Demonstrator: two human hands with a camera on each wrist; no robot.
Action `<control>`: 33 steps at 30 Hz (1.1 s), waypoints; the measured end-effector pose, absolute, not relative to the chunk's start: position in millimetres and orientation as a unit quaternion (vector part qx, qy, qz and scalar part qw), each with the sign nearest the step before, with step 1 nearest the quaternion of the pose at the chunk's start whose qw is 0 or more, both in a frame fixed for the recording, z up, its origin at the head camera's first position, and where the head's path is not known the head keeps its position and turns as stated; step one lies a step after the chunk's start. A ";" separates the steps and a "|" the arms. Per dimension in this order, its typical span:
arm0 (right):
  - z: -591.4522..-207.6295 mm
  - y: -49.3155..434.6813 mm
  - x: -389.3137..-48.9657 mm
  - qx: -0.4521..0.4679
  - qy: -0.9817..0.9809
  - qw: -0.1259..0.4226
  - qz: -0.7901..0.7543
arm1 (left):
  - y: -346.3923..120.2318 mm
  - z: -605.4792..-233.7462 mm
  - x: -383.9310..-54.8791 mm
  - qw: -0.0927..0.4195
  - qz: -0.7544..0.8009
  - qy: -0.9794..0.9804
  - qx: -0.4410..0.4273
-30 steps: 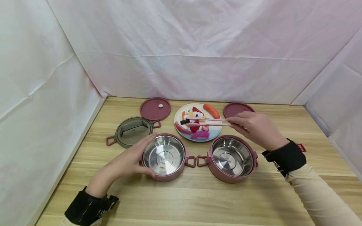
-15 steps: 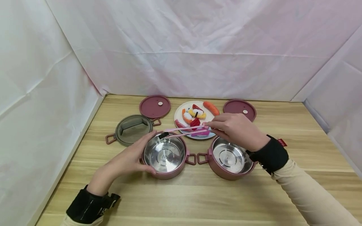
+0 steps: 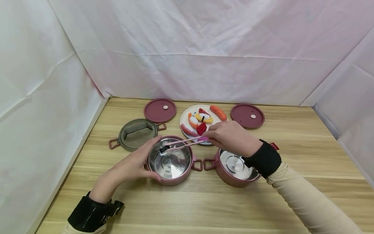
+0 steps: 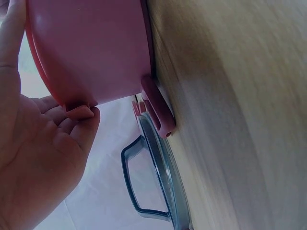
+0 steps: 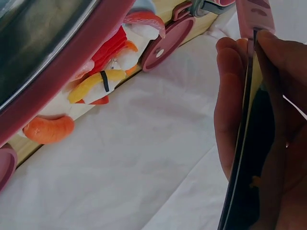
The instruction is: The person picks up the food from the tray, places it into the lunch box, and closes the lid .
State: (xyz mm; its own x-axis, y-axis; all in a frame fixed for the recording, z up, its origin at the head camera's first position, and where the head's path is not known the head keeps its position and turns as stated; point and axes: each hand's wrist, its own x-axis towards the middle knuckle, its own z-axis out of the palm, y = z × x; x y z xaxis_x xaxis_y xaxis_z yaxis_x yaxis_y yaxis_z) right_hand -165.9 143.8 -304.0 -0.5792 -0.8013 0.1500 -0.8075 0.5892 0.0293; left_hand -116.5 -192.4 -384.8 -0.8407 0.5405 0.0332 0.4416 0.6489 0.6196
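My left hand [image 3: 137, 164] holds the left side of a pink steel-lined pot [image 3: 191, 175], thumb at the front and fingers round the back; the left wrist view shows the hand [image 4: 43, 148] against the pot's wall [image 4: 91, 48]. My right hand [image 3: 230, 136] pinches slim pink tongs [image 3: 185, 145] above this pot. At their tips, just inside the pot's rim, is a small black piece [image 3: 165, 149]. In the right wrist view my right hand [image 5: 283, 96] holds the tongs' shiny metal handle [image 5: 256, 124]. A second pink pot [image 3: 230, 178] stands partly under the right forearm.
A plate [image 3: 185, 115] behind the pots bears toy food, including a carrot-orange sausage shape [image 3: 218, 112] and a red piece [image 3: 201, 128]. Flat maroon lids [image 3: 156, 110] lie at the back. A grey-green lid with handles [image 3: 137, 139] lies left of the held pot.
The tongs and black piece have moved from over the plate, leftward and toward the person, to within the left pot's rim. My left hand stays on that pot.
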 end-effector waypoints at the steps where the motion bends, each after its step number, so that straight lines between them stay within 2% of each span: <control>1: -304.4 142.3 -166.4 0.452 -0.889 0.067 0.020 | -192.3 -385.1 -116.6 0.078 0.319 0.905 0.272; 7: -305.1 137.1 -168.1 0.450 -0.892 0.044 0.004 | -192.1 -385.4 -116.8 0.078 0.320 0.904 0.272; 33: -307.5 144.7 -169.3 0.426 -0.903 0.034 0.040 | -192.7 -386.8 -115.5 0.067 0.324 0.903 0.275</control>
